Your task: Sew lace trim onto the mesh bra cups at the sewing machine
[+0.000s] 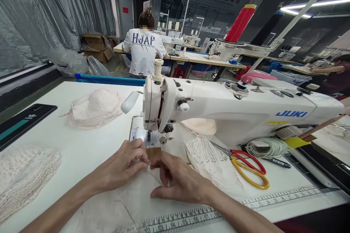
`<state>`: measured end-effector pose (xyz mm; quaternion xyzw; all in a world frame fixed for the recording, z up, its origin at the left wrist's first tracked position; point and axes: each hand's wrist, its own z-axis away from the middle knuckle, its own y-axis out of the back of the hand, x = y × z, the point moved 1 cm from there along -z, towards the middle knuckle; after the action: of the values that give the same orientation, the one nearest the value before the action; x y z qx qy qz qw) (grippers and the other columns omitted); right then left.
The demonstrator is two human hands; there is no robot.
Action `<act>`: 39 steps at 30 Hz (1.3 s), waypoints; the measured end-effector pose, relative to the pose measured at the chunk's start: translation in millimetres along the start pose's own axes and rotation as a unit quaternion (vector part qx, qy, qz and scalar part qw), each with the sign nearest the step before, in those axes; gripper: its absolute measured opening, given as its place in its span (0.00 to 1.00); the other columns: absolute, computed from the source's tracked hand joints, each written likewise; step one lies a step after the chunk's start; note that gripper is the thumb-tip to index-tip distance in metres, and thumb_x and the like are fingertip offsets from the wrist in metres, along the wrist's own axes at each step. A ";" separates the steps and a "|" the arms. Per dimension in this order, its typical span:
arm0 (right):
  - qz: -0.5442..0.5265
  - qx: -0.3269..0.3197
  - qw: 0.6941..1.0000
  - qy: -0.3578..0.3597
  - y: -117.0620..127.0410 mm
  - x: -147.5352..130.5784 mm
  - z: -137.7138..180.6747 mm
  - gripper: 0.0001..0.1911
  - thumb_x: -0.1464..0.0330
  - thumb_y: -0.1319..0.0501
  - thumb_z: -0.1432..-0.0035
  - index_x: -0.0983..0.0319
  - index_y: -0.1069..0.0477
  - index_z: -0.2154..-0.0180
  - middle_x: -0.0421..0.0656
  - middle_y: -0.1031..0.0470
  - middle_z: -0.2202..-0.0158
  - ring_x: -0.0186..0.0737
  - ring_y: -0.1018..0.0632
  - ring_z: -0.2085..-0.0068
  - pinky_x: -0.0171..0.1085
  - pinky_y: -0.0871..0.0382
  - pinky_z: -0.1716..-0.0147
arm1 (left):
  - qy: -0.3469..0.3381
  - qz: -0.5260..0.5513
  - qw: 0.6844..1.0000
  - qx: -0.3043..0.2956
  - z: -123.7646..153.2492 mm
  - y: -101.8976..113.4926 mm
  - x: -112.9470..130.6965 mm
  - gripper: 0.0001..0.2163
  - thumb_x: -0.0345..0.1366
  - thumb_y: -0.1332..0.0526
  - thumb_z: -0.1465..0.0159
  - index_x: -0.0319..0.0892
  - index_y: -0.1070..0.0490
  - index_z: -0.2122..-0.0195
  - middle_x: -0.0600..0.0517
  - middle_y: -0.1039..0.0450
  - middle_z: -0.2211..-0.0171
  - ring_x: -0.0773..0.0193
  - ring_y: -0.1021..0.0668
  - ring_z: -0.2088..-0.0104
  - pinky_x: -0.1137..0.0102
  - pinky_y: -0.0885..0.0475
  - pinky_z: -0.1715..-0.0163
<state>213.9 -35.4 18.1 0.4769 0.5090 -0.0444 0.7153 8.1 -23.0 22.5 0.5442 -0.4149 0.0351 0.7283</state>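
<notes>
A white sewing machine stands on the table, its presser foot over the metal needle plate. Just in front of the plate, my left hand pinches thin, sheer white fabric between thumb and fingers. Close beside it, my right hand has its thumb and fingers bent, with the fingertips at the same fabric edge. Whether the right fingers grip the cloth is hard to see. A small brown piece lies between the hands and the presser foot. The fabric spreads toward me over the table.
Scissors with red and yellow handles lie right of my right hand, by lace pieces and coiled cord. A ruler strip runs along the front. Cream cups and a phone-like black box lie left. A person sits ahead.
</notes>
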 end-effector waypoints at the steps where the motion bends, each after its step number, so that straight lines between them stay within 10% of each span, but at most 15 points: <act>1: 0.033 -0.001 0.999 -0.009 -0.5 -0.5 1.3 0.26 0.63 0.31 0.53 0.60 0.40 0.55 0.37 0.31 0.68 0.32 0.31 0.72 0.32 0.38 0.70 | -0.008 -0.002 1.000 0.004 -0.7 -1.9 0.4 0.06 0.36 0.48 0.34 0.47 0.32 0.64 0.55 0.33 0.57 0.61 0.31 0.56 0.63 0.37 0.51; 6: 0.186 -0.002 0.981 -0.061 -0.6 -0.6 6.1 0.20 0.63 0.34 0.48 0.62 0.37 0.56 0.39 0.29 0.69 0.36 0.31 0.71 0.33 0.46 0.73 | -0.047 -0.030 0.998 -0.011 -2.2 -12.4 1.3 0.14 0.31 0.41 0.39 0.51 0.34 0.53 0.55 0.30 0.59 0.58 0.32 0.55 0.62 0.40 0.52; 17: 0.115 0.028 0.992 -0.048 10.0 -1.5 6.5 0.03 0.74 0.43 0.44 0.62 0.37 0.69 0.36 0.31 0.72 0.28 0.35 0.74 0.31 0.48 0.74 | 0.073 0.003 0.997 0.014 -3.2 -9.1 1.7 0.11 0.41 0.48 0.35 0.47 0.30 0.70 0.56 0.29 0.66 0.60 0.30 0.64 0.66 0.34 0.62; 39: 0.172 0.045 0.983 -0.033 3.1 4.6 9.3 0.08 0.74 0.50 0.40 0.61 0.33 0.62 0.41 0.26 0.67 0.35 0.27 0.69 0.34 0.42 0.71 | 0.139 -0.060 0.986 0.064 -6.7 -18.5 -3.7 0.10 0.44 0.46 0.37 0.50 0.29 0.60 0.55 0.30 0.75 0.57 0.28 0.69 0.67 0.32 0.70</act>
<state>224.2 -38.6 16.8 0.5873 0.3927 0.0407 0.7065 18.8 -23.5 5.6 0.6038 -0.2731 0.0929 0.7431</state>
